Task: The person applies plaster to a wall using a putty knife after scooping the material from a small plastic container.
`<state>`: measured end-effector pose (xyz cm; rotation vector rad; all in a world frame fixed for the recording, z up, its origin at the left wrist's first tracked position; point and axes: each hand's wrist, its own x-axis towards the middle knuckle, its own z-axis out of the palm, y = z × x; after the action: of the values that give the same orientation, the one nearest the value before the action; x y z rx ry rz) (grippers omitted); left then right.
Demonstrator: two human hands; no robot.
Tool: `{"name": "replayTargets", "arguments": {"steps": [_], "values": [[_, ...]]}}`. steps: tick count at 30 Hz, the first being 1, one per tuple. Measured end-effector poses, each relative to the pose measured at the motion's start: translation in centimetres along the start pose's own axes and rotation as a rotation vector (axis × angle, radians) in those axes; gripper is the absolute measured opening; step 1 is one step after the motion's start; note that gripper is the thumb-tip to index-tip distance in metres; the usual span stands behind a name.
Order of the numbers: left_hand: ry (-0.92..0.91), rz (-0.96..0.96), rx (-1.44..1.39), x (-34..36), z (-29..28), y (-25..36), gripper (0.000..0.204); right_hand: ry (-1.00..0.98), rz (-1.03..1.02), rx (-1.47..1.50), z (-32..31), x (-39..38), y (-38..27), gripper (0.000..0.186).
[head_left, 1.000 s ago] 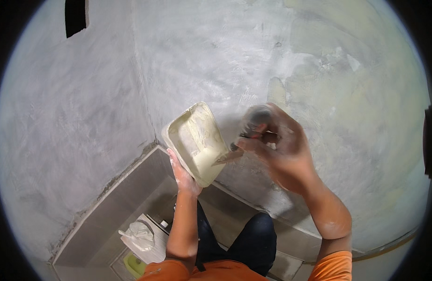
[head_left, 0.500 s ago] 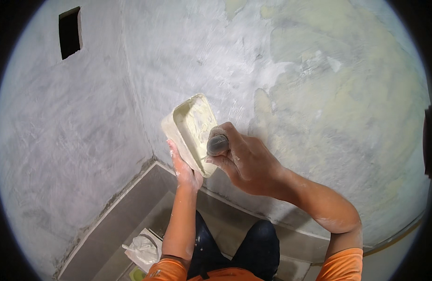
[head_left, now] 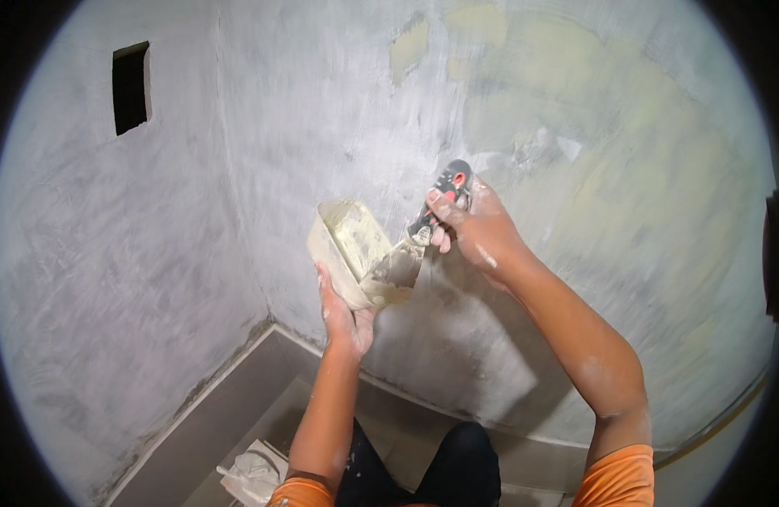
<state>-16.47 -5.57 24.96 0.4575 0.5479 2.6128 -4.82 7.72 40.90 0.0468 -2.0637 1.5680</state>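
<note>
My left hand is wrapped round the lower end of a cream plastic tub, tilted so its open top faces me. Pale filler coats the inside. In my right hand is a putty knife with a black and red handle. Its wide, filler-smeared blade rests against the tub's lower right rim. White residue marks both hands.
Grey plastered walls meet at a corner on the left; pale yellowish patches show on the right one. A dark rectangular opening pierces the left wall. Grey skirting runs along the bottom. A white crumpled bag lies on the floor beside my left arm.
My right hand has turned and lifted up and right, so the knife's handle and blade now show. The tub sits slightly lower and to the right, and the view has tilted up.
</note>
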Motion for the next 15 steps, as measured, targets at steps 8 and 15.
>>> {"name": "replayTargets", "arguments": {"steps": [8, 15], "values": [[-0.120, -0.117, 0.150, -1.1, 1.4, 0.5, 0.080, 0.261, -0.218, 0.051, -1.3, 0.5, -7.0, 0.022], [-0.147, -0.199, 0.036, -1.2, 1.5, -0.5, 0.085, 0.128, -1.346, -1.324, -0.6, 0.4, -7.9, 0.035]]}}
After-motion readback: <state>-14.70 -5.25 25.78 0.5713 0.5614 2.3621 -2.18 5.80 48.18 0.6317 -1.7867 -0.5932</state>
